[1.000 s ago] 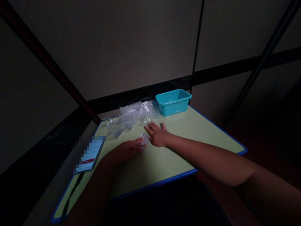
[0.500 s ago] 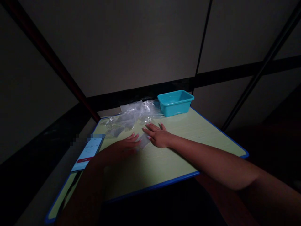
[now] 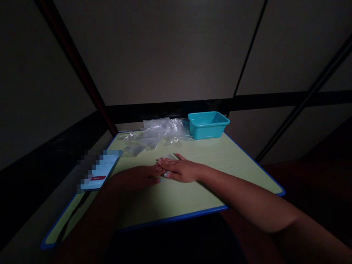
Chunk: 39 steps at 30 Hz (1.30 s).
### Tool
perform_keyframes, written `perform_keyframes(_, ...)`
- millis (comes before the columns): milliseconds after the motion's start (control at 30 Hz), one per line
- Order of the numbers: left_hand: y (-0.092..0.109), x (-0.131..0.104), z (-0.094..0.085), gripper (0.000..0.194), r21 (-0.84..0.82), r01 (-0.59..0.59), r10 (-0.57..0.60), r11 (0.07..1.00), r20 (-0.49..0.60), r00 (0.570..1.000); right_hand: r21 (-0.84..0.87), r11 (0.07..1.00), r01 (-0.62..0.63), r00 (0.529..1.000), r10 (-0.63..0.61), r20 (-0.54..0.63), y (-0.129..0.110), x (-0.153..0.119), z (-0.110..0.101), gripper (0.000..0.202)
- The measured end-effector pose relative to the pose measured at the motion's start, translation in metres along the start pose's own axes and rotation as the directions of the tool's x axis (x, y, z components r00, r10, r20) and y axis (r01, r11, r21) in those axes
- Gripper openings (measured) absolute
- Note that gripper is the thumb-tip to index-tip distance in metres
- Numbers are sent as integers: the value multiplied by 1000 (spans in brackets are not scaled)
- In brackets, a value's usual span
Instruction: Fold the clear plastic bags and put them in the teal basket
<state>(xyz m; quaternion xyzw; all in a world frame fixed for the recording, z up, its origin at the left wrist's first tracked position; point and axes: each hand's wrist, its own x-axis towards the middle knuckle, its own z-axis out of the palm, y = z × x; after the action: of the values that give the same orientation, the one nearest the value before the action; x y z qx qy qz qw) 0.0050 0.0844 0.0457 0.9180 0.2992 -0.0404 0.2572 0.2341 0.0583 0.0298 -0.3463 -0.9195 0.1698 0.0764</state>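
Note:
On the pale yellow-green table (image 3: 209,190), a small clear plastic bag (image 3: 171,156) lies partly hidden under my right hand (image 3: 181,170). That hand is flat with its fingers stretched to the left and the thumb apart. My left hand (image 3: 150,173) reaches in from the left, fingers extended, its tips meeting the right fingertips. I cannot make out whether the left fingers touch the bag. Behind both hands spreads a loose heap of clear plastic bags (image 3: 154,135), crumpled and shiny.
A turquoise plastic basin (image 3: 209,131) stands at the back right, beside the heap. A phone with a lit screen (image 3: 103,170) lies at the left edge. Blue trim (image 3: 198,213) borders the table, and a panelled wall (image 3: 170,55) rises behind it.
My right hand has moved left and slightly nearer, so its fingers now meet my left hand and cover more of the small bag. The view has tilted a little.

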Motion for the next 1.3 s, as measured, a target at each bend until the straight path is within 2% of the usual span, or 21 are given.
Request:
perform_keyframes(133,-2,2,1,50,-9,-23,23,1000,6,1000,8,999,-32,998,32,51,-1,0,1,59)
perform_keyframes(333,4,1,-3,48,-14,-17,18,1000,44,999,-32,996,-81,996,82,46,4,2,1,57)
perform_keyframes(500,0,0,-2,50,-34,-3,5,999,57,998,-92,987,-130,990,134,39,9,3,2,61)
perform_keyframes(667,-5,1,1,47,-61,-18,18,998,13,1000,-131,977,-171,985,174,16,12,2,3,70)
perform_keyframes(833,-4,3,2,53,-35,43,-44,998,-30,999,-163,968,-191,981,195,11,13,3,7,76)
perform_keyframes(1067,-1,10,7,54,-26,-49,46,998,-126,991,-192,958,-215,975,221,13,9,4,9,85)
perform_keyframes(1200,3,10,8,59,-35,-36,33,999,-76,997,-192,958,-214,975,220,9,9,4,9,87)
perform_keyframes(1300,3,10,8,56,-14,-36,36,999,-14,999,-179,961,-211,977,214,-3,9,4,10,88)
